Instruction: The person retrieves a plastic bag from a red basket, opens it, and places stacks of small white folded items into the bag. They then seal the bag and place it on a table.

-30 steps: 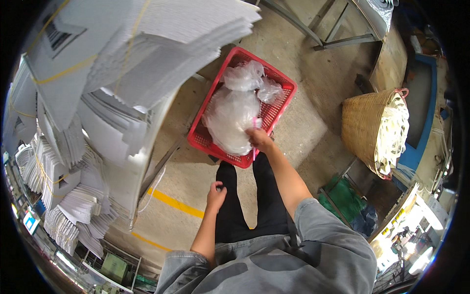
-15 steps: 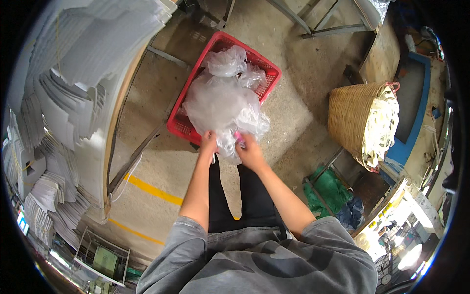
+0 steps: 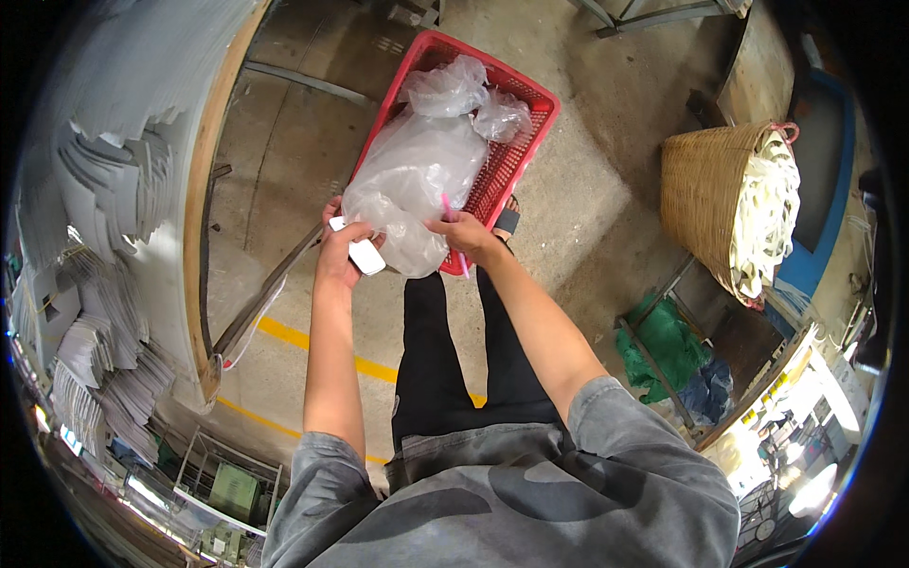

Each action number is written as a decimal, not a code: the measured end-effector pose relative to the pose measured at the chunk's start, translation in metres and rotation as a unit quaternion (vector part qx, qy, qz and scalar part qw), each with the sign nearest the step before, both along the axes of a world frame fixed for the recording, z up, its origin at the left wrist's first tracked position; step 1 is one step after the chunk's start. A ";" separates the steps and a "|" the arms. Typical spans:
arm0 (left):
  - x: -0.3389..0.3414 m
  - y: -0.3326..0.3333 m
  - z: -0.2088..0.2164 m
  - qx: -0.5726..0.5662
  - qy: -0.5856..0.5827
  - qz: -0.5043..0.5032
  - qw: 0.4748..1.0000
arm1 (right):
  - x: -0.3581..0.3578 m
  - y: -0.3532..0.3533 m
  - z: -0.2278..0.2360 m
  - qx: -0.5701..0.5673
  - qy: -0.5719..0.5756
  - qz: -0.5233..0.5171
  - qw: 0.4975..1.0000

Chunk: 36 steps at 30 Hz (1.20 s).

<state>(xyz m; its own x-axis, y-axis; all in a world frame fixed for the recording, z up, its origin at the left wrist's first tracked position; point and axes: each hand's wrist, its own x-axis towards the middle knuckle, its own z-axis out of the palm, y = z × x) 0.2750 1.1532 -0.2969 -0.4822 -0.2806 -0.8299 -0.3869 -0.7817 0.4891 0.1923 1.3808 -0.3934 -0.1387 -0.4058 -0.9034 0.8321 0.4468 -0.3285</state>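
Note:
A large clear plastic bag (image 3: 417, 175) fills much of the red plastic basket (image 3: 536, 156) in front of me, its near end drawn out toward my hands. My left hand (image 3: 347, 248) is closed at the bag's left edge, and a white, flat, rounded object (image 3: 366, 257) is held in it too; what that object is I cannot tell. My right hand (image 3: 466, 237) pinches the bag's near right edge together with a thin pink strip (image 3: 464, 264), which sticks out above and below the fingers. Two smaller bunched parts of clear plastic (image 3: 447, 88) lie at the basket's far end.
To the left, stacks of grey-white sheets (image 3: 123, 189) rest on a wood-edged table (image 3: 220, 123). On the right stands a wicker basket (image 3: 696, 199) full of pale strips (image 3: 765, 222), with a green sack (image 3: 653, 350) nearer me. Yellow lines (image 3: 312, 350) mark the floor.
My hands have moved apart, the left one going left with the bag's edge. The white object now shows in my left hand. The bag's near end is spread wider.

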 end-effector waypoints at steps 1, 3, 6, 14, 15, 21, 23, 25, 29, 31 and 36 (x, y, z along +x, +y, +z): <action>0.004 0.001 -0.003 -0.019 -0.031 -0.005 0.999 | 0.003 -0.006 0.003 -0.031 -0.013 -0.073 0.997; 0.012 0.000 -0.007 -0.069 -0.007 -0.018 0.997 | 0.005 -0.014 0.018 -0.008 -0.053 -0.186 0.981; 0.021 0.004 -0.006 -0.259 0.075 -0.369 0.889 | -0.020 -0.001 0.058 -0.120 -0.131 -0.378 0.909; -0.005 0.076 0.011 -0.396 -0.180 -0.507 0.744 | -0.094 0.046 0.119 -0.127 0.116 -0.231 0.958; -0.009 0.067 0.011 -0.407 -0.206 -0.463 0.760 | -0.105 0.054 0.119 -0.067 0.182 -0.197 0.961; 0.003 -0.017 0.038 -0.583 -0.063 -0.365 0.723 | -0.149 0.074 0.147 0.278 0.619 0.068 0.731; 0.000 -0.035 0.050 -0.593 -0.003 -0.329 0.735 | -0.148 0.064 0.169 0.242 0.724 0.045 0.645; -0.008 -0.046 0.061 -0.586 0.063 -0.267 0.763 | -0.137 0.048 0.188 0.174 0.744 0.034 0.644; -0.020 -0.048 0.084 -0.588 0.097 -0.326 0.734 | -0.056 0.003 0.189 -0.223 0.408 0.211 0.860; -0.024 -0.041 0.093 -0.541 0.081 -0.392 0.740 | -0.028 -0.027 0.163 -0.274 0.442 0.318 0.793; -0.027 -0.029 0.110 -0.414 -0.004 -0.523 0.745 | -0.032 -0.060 0.092 -0.100 0.608 0.201 0.762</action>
